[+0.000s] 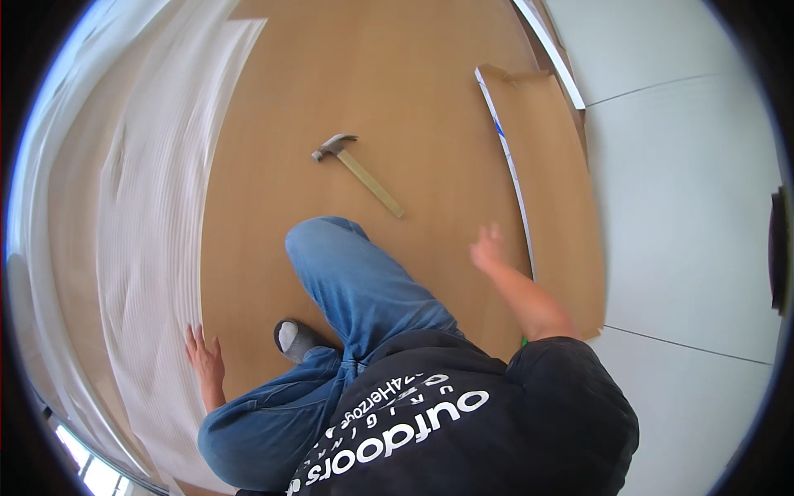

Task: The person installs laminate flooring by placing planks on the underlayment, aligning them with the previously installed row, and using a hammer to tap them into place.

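My left hand (204,360) rests with fingers spread at the edge of a white ribbed foam sheet (153,248), beside my bent knee. Nothing is in it. My right hand (490,248) is over the brown board (430,107), left of a long cardboard strip (552,182) with a white edge. It is a little blurred; its fingers look apart and I see nothing held. A claw hammer (370,183) with a pale wooden handle lies on the board ahead of my knee, touched by neither hand.
Pale large floor tiles (678,207) lie along the right side. A narrow white strip (556,58) sits at the far right edge of the board. My jeans-clad legs and one slippered foot (298,339) are on the board. A dark object (777,252) shows at the right rim.
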Demonstrator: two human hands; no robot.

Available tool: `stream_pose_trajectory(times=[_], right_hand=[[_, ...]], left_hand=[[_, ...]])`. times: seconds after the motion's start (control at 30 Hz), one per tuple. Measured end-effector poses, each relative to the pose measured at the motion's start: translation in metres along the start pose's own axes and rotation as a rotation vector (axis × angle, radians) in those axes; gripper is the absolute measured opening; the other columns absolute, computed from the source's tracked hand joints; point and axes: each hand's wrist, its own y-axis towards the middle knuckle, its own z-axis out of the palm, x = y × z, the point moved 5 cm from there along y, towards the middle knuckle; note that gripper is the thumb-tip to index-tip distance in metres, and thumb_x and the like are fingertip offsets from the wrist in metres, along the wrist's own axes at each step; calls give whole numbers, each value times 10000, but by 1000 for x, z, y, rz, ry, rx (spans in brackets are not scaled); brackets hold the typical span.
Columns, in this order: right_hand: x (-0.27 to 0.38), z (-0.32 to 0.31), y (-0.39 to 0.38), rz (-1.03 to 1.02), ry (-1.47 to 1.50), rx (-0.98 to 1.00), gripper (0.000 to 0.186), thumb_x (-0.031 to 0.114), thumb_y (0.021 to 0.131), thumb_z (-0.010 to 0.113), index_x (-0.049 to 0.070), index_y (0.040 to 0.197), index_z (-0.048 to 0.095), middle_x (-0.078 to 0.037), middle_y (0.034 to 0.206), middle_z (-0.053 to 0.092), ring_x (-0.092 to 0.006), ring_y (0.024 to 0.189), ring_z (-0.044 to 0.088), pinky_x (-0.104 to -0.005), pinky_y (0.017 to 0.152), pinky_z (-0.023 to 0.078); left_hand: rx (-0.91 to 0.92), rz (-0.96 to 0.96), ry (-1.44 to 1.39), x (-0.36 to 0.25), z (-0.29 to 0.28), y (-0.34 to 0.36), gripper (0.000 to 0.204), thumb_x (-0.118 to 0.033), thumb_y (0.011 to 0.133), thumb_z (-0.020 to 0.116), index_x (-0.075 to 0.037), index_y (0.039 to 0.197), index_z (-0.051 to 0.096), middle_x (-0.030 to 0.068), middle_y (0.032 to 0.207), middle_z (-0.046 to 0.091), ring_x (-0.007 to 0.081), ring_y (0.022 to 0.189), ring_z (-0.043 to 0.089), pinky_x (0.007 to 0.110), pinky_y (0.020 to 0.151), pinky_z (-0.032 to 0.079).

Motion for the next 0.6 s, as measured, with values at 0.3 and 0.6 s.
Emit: stream_pose_trajectory(times=[0.3,0.6], right_hand=[[-255,0,4,644,41,-114,755,243,953,620,56,1609,296,-226,1668,288,-386,1541,291,-562,1235,302],[-198,54,-13,367,91,53,770,272,962,657,49,1600,289,-234,1619,380,-397,1483,397,-491,1233,328]], left_hand=[[293,-330,-705,-21,-50,-93,497,-262,1069,602,-9,1483,491,180,1468,568,273,1266,602,418,1082,485],[264,-554,-1230,-128,-85,-138,570,-417,1036,643,-83,1477,507,154,1342,632,264,1217,617,408,1096,473]])
